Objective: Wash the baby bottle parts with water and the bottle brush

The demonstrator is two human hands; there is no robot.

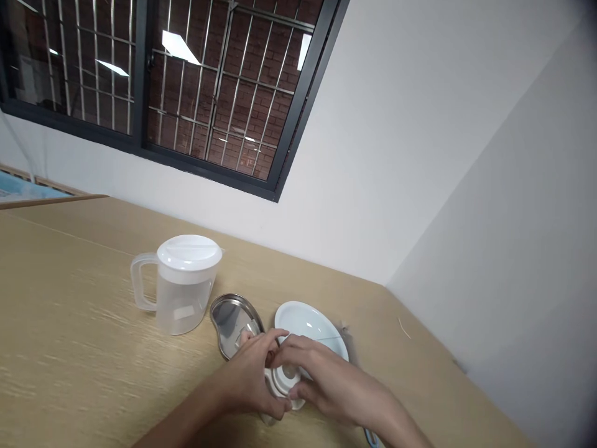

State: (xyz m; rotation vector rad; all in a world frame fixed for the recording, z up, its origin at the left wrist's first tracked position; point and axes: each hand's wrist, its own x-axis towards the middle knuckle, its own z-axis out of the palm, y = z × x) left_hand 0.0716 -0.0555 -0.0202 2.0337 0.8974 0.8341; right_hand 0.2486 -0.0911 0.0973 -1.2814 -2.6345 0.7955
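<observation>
Low in the middle, both hands close around a small round white-lidded container (285, 378); its exact kind is hard to make out. My left hand (255, 376) wraps it from the left side, thumb at the near edge. The fingers of my right hand (313, 372) curl over the white top and grip its rim from the right. Just beyond the left hand lies a shiny metal kidney-shaped tray (226, 330) with something small and pale in it, partly covered by the fingers. A pale oval dish (305, 318) sits behind the right hand, which hides its near part.
A clear plastic pitcher (184, 308) with a white lid and handle stands to the left on the wooden table (88, 317). Under the right forearm pokes a blue-edged handle (372, 437). A white wall (354, 186) and barred window (209, 93) bound the far side.
</observation>
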